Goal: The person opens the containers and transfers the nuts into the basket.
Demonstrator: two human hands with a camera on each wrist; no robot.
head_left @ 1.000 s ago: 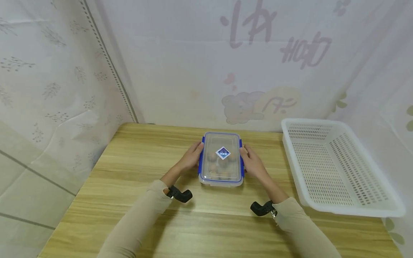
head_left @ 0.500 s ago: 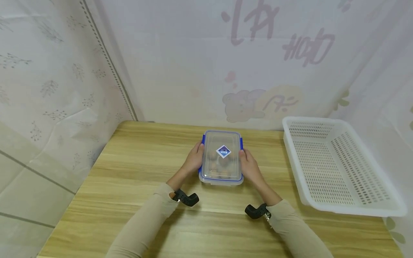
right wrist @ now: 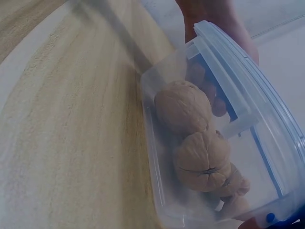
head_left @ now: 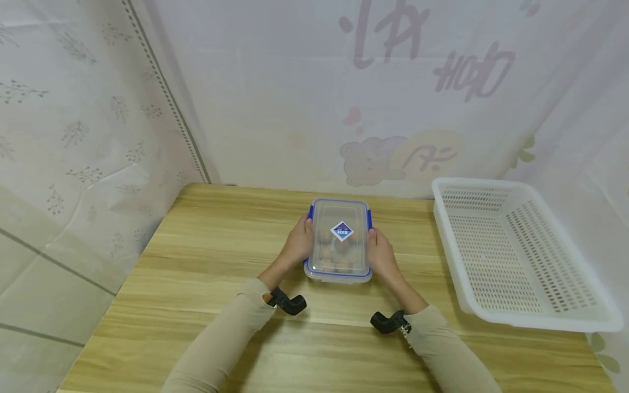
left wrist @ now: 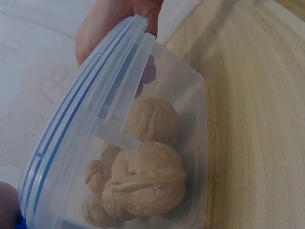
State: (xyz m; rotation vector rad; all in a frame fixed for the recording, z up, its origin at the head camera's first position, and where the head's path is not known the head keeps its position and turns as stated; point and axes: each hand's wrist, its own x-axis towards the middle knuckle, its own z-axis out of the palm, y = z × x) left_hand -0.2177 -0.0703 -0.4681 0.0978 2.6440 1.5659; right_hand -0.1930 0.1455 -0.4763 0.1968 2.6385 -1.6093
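Two grips, one box, and we open on the head view: the left grip (head_left: pixel 297 243) has one side of the clear food container (head_left: pixel 338 251), the right grip (head_left: pixel 383 254) has the other. Both are grasping it along the long edges, neither one released! It sits around the middle of the worktop (head_left: pixel 221 229), toward the back, lid (head_left: pixel 339 210) upward, diamond label (head_left: pixel 342 231) on show, blue clips (head_left: pixel 370 219) down the sides. Base resting on the wood or just above it? Can't call that one. Off to the right, well apart from the hands, a white slotted basket (head_left: pixel 449 262).

Over to the left wrist, right in close: walnuts (left wrist: pixel 150 179) piled at the bottom, big ones up near the lens, and the lid looks seated along the stretch we can see. Part of a hand is holding the box at the top of the picture.

Now the right wrist, from the other flank: walnuts again, plain through the plastic, the worktop alongside.

So the score, as I judge it: nuts in, lid on, both sides held, all done. Whether every clip is locked, too hard to tell. Letting go? Not done yet.
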